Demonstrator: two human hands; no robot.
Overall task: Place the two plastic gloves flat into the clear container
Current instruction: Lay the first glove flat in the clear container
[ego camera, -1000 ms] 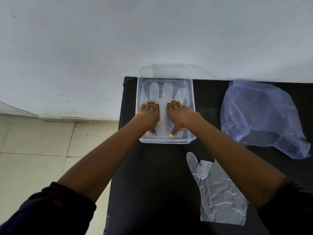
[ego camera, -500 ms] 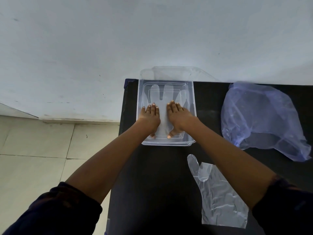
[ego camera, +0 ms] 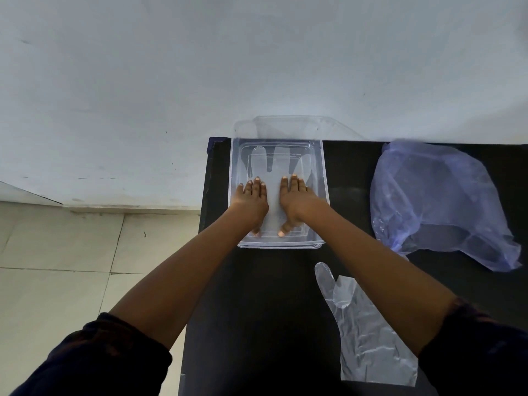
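One plastic glove [ego camera: 274,178] lies flat on the floor of the clear container [ego camera: 320,172], its finger sleeves pointing to the far wall and its cuff toward the near wall. Both hands press down on it, side by side with a strip of glove showing between them. The left hand [ego camera: 253,202] covers the glove's left part and the right hand [ego camera: 295,202] its right part. On each hand the fingers [ego camera: 258,187] are stretched out flat and close together, pointing away from the person, released and gripping nothing; the thumbs reach back toward the near wall, their tips resting on the cuff end. The glove's finger sleeves run on beyond the fingertips, uncovered.

Both forearms are bare and nearly straight, converging from dark sleeves at the near corners of the view into the container.

The container sits at the far left of the black bench [ego camera: 257,310], close to its left edge. Its clear lid [ego camera: 285,127] stands behind it against the pale wall. The second plastic glove [ego camera: 365,338] lies flat on the bench near the person, right of the container and well apart from it, partly under the right forearm. A crumpled bluish plastic bag [ego camera: 437,201] lies on the bench to the right.
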